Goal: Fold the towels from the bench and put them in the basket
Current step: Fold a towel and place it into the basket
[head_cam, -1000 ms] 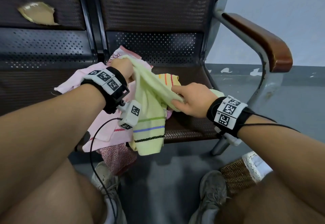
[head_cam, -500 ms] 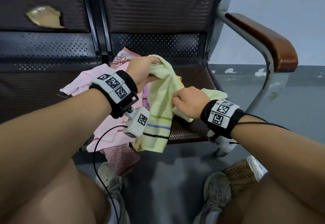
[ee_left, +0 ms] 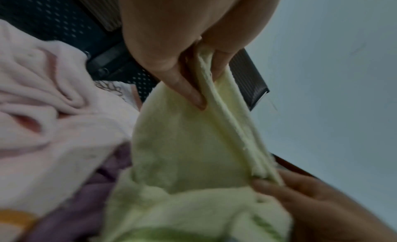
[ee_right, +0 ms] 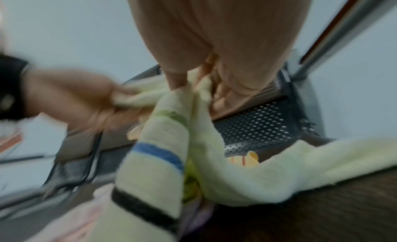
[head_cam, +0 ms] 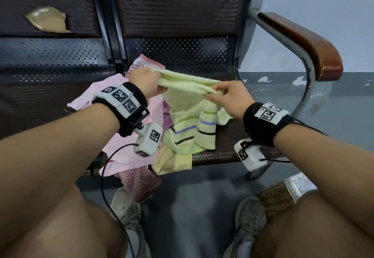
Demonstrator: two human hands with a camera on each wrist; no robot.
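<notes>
We hold a green towel over the bench

From the head view, we read no words, only black and white square codes on our wrist bands; our left hand (head_cam: 144,82) and right hand (head_cam: 226,97) each pinch the top edge of the soft, fuzzy green towel (head_cam: 188,116) with striped ends, held above the holey metal bench (head_cam: 202,55), pink towels (head_cam: 129,152) beside it, the woven basket (head_cam: 276,199) by our foot. The left wrist view shows fingers (ee_left: 187,86) squeezing the folded edge. The right wrist view is blurry, with fingers (ee_right: 178,77) gripping the towel
</notes>
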